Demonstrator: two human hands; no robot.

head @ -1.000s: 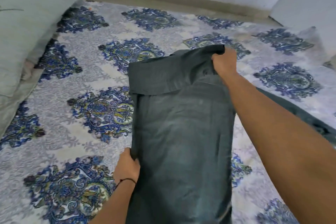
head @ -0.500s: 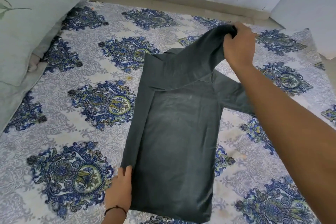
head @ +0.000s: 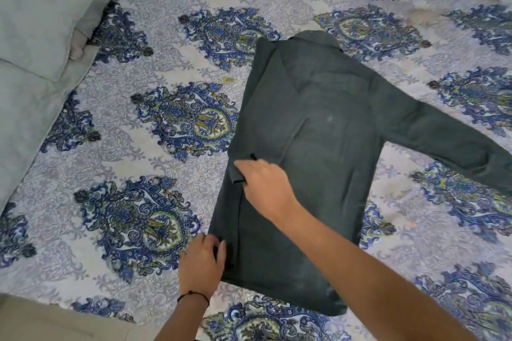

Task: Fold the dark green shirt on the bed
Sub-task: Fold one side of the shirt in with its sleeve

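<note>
Pale pillows [head: 36, 22] lay along the left of the bed, beside a sheet [head: 166, 63] printed with blue medallions. Right of them, at the near left corner of the shirt [head: 318, 174], the left hand [head: 203, 263] lay with its thumb over the cloth edge and seemed to pinch it. Just beyond, the right hand [head: 266, 185] curled its fingers round the cuff [head: 235, 176] of the sleeve already folded in along the left side.

The shirt lay flat on the sheet, right of centre. Its long axis ran from the hem near the person to the collar [head: 313, 41], which pointed away and slightly right. The other sleeve [head: 443, 133] stretched out to the right, not yet folded.

The cloth looked light, soft and limp, likely to sag and crease wherever unsupported. It would best be taken at edges, the cuff and shoulder seam for that sleeve, the hem corners for the body.
</note>
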